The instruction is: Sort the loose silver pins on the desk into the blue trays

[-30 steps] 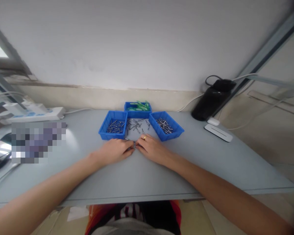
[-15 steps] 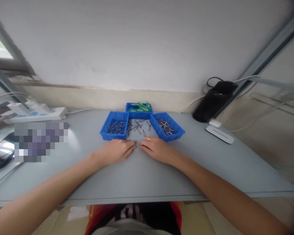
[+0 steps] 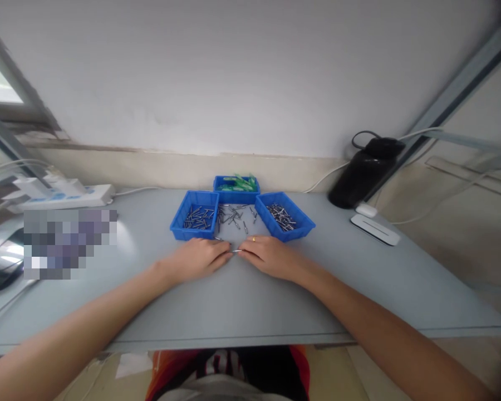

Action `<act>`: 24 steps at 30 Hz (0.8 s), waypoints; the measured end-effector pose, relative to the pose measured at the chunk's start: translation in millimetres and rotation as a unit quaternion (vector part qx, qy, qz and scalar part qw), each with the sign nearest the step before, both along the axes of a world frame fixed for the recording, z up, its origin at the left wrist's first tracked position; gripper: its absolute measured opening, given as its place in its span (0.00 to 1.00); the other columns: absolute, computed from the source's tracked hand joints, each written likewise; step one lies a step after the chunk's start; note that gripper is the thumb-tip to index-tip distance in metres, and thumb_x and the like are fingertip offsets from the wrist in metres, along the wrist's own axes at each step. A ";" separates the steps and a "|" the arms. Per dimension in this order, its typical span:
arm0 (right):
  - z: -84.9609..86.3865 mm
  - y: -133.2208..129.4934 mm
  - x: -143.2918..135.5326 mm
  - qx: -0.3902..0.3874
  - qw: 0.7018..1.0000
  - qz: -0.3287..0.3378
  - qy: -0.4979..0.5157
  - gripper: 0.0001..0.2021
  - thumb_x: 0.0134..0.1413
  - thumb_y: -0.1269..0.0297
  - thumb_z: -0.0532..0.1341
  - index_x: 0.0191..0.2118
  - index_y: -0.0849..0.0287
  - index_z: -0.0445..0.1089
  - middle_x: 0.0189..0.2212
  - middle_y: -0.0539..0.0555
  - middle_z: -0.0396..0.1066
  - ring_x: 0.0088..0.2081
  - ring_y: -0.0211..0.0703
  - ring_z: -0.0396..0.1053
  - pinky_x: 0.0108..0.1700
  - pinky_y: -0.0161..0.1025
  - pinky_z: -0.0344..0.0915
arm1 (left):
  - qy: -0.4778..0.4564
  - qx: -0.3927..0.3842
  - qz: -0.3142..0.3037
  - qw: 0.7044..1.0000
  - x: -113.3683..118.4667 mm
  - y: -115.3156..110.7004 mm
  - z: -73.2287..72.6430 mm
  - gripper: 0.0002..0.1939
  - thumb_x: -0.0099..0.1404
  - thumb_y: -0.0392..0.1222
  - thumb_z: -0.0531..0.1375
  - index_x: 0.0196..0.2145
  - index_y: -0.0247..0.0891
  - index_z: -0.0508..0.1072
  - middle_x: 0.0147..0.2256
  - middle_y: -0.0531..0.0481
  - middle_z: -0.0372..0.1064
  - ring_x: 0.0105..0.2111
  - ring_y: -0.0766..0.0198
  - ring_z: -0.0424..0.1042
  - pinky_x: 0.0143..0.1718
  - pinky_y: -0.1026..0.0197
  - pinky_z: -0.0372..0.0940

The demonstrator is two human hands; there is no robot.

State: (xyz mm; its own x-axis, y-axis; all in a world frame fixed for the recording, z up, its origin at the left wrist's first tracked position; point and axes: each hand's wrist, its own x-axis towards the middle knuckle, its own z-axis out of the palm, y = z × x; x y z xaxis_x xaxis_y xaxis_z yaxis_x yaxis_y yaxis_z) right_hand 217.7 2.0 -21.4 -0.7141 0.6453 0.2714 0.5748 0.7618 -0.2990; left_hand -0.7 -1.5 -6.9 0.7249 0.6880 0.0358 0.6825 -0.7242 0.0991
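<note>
The left hand (image 3: 200,257) and right hand (image 3: 269,256) face each other low over the counter (image 3: 234,306), fingertips near but apart; a slim metal pin (image 3: 236,251) lies across the gap between them, in front of the bins; the right fingers are closed on one end of it; the left fingers are bunched together at its other end, though whether they grip it I cannot tell; the right hand wears a ring (image 3: 254,239).

Just beyond the left hand stands the left bin (image 3: 181,233), blue, with pins inside; the right bin (image 3: 298,231), also blue, holds a denser heap and is angled beyond the right hand; behind and between them, the back bin (image 3: 237,196) holds green pieces (image 3: 244,182); loose pins (image 3: 234,216) lie scattered on the counter among the three.

Well off to the right, a black bottle (image 3: 361,177) stands near a flat white pad (image 3: 374,230); far left lies a white power strip (image 3: 69,199) with plugs in it.
</note>
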 end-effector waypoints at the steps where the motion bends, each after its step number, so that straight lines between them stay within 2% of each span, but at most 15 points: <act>1: -0.7 0.0 -0.2 -0.002 1.000 0.011 0.003 0.11 0.65 0.66 0.52 0.36 0.60 0.71 0.32 0.54 0.71 0.36 0.41 0.69 0.41 0.39 0.64 | -0.010 0.003 -0.009 1.000 0.0 -0.3 -0.3 0.16 0.73 0.46 0.45 0.37 0.38 0.68 0.34 0.49 0.72 0.32 0.62 0.73 0.31 0.63 0.63; 6: -4.1 0.4 -0.6 -0.007 0.999 0.033 0.006 0.13 0.66 0.65 0.52 0.39 0.62 0.73 0.34 0.56 0.72 0.37 0.43 0.70 0.43 0.41 0.65 | -0.060 0.045 -0.047 0.996 -0.5 -1.3 -5.3 0.16 0.73 0.48 0.46 0.44 0.38 0.68 0.38 0.48 0.71 0.34 0.64 0.72 0.31 0.63 0.64; 17: -3.8 0.2 -0.3 -0.013 0.999 0.029 0.018 0.14 0.67 0.63 0.50 0.37 0.61 0.71 0.33 0.55 0.71 0.37 0.42 0.69 0.42 0.40 0.65 | -0.090 0.119 -0.071 0.986 -3.4 2.1 -9.1 0.19 0.73 0.47 0.46 0.40 0.36 0.72 0.34 0.48 0.71 0.34 0.65 0.72 0.35 0.64 0.66; 24: -3.2 -0.7 0.2 -0.018 0.999 0.039 0.016 0.15 0.68 0.63 0.48 0.34 0.59 0.69 0.31 0.54 0.70 0.34 0.41 0.68 0.40 0.39 0.64 | -0.114 0.128 -0.103 0.980 -4.7 2.1 -5.9 0.20 0.74 0.46 0.45 0.40 0.36 0.74 0.33 0.47 0.71 0.35 0.65 0.71 0.37 0.64 0.67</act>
State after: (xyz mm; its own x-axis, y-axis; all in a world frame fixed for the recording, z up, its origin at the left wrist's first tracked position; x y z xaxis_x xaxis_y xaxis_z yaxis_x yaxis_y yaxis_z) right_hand 217.9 1.3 -24.6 -0.7539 0.5978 0.2726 0.5035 0.7922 -0.3448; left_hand -5.4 0.6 -12.8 0.8005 0.4756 0.3648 0.5007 -0.8651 0.0292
